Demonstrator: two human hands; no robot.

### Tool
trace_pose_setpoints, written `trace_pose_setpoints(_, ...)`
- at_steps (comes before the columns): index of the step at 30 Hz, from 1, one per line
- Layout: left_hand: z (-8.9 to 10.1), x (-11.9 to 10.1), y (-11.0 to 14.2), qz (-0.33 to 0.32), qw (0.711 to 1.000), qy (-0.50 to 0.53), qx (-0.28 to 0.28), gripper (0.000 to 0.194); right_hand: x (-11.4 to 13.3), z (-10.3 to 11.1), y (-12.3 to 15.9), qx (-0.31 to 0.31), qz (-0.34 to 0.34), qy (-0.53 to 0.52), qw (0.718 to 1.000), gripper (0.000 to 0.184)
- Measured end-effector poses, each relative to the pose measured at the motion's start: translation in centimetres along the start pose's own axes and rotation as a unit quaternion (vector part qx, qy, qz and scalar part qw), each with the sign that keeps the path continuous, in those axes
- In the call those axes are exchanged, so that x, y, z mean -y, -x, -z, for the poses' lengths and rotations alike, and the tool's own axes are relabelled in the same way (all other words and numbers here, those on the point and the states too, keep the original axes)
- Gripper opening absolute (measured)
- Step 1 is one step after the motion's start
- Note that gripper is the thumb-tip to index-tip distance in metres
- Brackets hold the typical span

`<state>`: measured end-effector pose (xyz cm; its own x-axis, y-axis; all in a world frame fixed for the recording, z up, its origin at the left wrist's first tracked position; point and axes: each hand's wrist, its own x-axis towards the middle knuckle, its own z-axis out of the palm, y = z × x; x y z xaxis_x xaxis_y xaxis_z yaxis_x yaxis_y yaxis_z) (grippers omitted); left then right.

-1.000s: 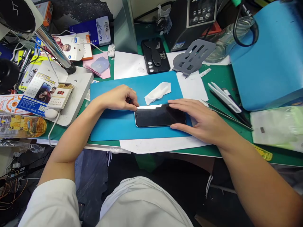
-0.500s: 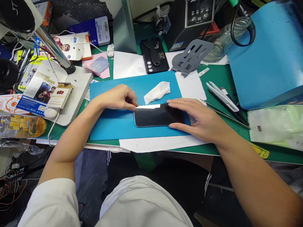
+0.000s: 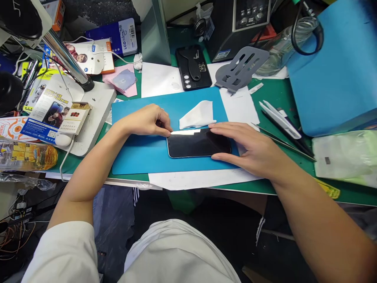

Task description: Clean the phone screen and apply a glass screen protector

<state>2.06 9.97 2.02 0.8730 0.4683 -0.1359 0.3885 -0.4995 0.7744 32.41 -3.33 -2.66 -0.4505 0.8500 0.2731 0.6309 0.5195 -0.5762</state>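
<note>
1. Holds black, flat, rectangular glass-fronted phone [image 3: 191, 147] between spread thumb and fingers of right hand [image 3: 250, 148].
2. Rests curled left hand [image 3: 149, 121] at phone's far left corner; cannot tell whether pinching.
3. Has wrinkled white sheet [image 3: 198, 114] just beyond right fingertips.

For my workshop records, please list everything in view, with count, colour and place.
phone: 1, black, on mat
mat: 1, blue, centre
bench: 1, green, beneath
crumpled sheet: 1, white, behind phone
papers: several, white, around mat
dark case or phone: 1, black, behind mat
slotted stand: 1, grey, back right
tweezers: 1, silver, right
slim tools: several, black and white, right
jar: 1, clear, back right
plastic packet: 1, pale, right
large object: 1, blue, right
knobbed device: 1, black, back
pole stand: 1, silver and white, left
boxes: several, mixed colours, left
bottle: 1, amber, left
left grip: 1, bare, at phone's far-left corner
right grip: 1, bare, on phone's right end
shirt: 1, white, bottom
</note>
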Motion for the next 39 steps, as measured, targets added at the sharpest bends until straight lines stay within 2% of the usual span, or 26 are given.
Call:
trace_pose_setpoints(11, 0.02, -0.07, 0.09, -0.004, 1.0, -0.012, 0.0, 0.01, -0.21, -0.17, 0.09, 0.011, -0.017, -0.009, 1.0, 0.057)
trace_pose_setpoints(39, 0.35, -0.5, 0.16, 0.004, 0.999, -0.047, 0.019, 0.015, -0.22, -0.03, -0.07, 0.007, -0.003, 0.008, 1.0, 0.057)
